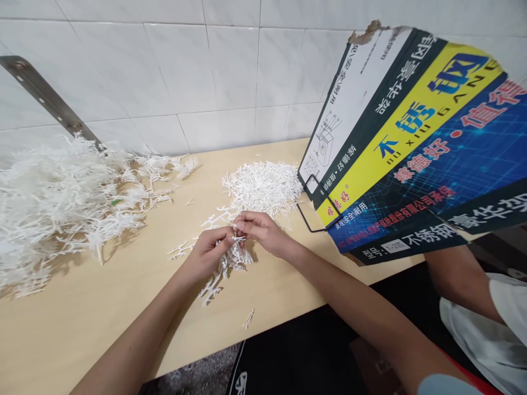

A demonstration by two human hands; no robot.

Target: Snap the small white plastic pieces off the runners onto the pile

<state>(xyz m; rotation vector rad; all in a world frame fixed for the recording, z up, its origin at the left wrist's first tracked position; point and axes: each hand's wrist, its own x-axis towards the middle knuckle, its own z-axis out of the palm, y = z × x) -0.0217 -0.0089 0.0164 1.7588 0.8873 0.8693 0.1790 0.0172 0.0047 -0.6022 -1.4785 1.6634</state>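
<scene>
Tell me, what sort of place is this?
Probably a small handwork spot, perhaps a home or little workshop: a light wood-look table against a tiled wall, a big heap of white branched pieces, and another person's arm nearby.

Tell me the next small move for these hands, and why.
Probably have the right hand snap one twig off the branched white sprigs while the left hand steadies them. Both hands meet at that bunch, the left pinching it, and a heap of small white sticks lies just beyond, apart from the larger branched white pile.
</scene>
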